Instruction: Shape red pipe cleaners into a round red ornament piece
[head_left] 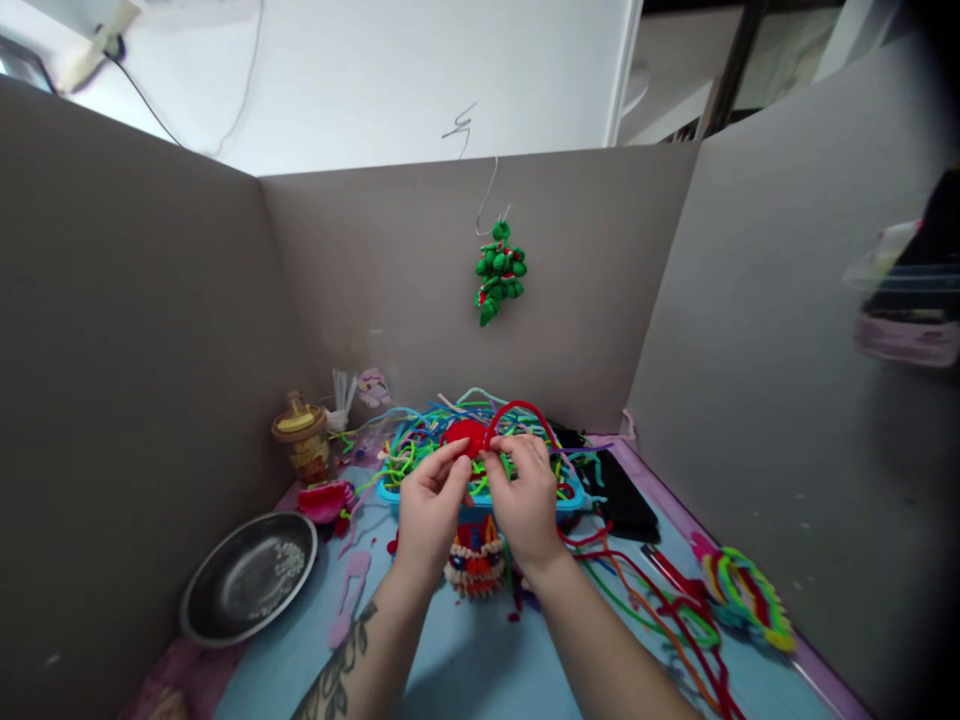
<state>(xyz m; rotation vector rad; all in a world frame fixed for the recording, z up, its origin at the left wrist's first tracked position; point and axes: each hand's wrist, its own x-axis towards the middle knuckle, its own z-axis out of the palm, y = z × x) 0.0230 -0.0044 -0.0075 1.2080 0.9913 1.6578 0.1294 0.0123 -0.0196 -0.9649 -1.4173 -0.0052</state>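
Note:
Above a blue basket [487,512] my two hands are raised close together. My left hand [433,492] pinches the edge of a small rounded red fuzzy piece [463,434] between thumb and fingers. My right hand [522,486] is closed at the right side of that piece, pinching a red chenille stem [521,406] that arches up and over the knuckles. The exact joint between stem and piece is hidden by the fingertips. Below the hands stands an orange, cream and blue fuzzy figure [476,570], partly covered by my wrists.
Multicoloured stems [420,430] fill the basket. A metal bowl [251,580] with small white bits sits left, near a lidded brown cup [304,440]. Loose red and orange strands [652,580] lie right, beside a black object [622,500]. A green leafy ornament [500,268] hangs on wire.

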